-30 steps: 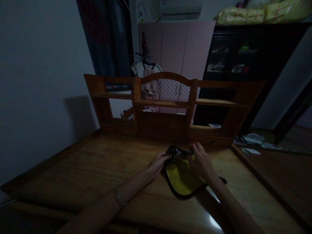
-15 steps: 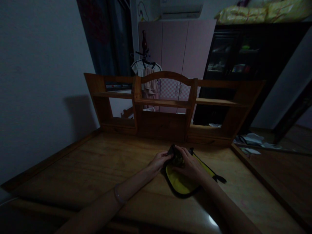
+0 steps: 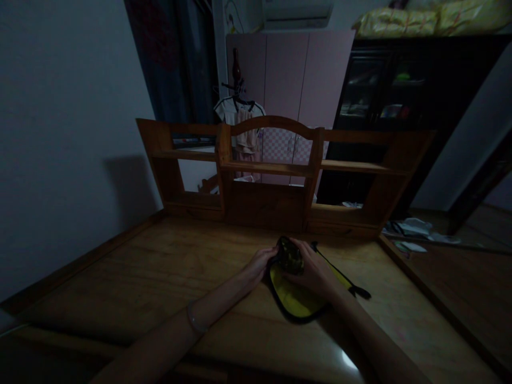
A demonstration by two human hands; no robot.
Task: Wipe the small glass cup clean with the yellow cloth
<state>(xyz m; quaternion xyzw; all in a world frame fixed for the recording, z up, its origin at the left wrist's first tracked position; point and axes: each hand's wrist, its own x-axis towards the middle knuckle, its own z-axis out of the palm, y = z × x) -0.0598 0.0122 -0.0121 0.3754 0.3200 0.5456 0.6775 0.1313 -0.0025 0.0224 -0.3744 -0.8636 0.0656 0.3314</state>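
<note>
A yellow cloth piece with a black edge (image 3: 294,301) lies on the wooden desk (image 3: 160,277) in front of me. Its far end is folded over and shows a dark camouflage pattern (image 3: 288,255). My left hand (image 3: 260,265) pinches the left side of that fold, fingers closed on it. From the right, my right hand (image 3: 314,269) presses on the folded part with its fingers curled over it. A thin yellow and black strap (image 3: 344,280) runs out to the right of my right hand.
A wooden shelf unit (image 3: 272,170) stands along the desk's far edge. Behind it are a pink wardrobe (image 3: 288,80), hanging clothes (image 3: 240,122) and a dark cabinet (image 3: 384,90). Papers (image 3: 416,229) lie on the surface at the right. The room is dim.
My right hand has moved left from the strap end onto the fold. The dark camouflage end is rolled further over the yellow side, and the strap lies uncovered at the right.
</note>
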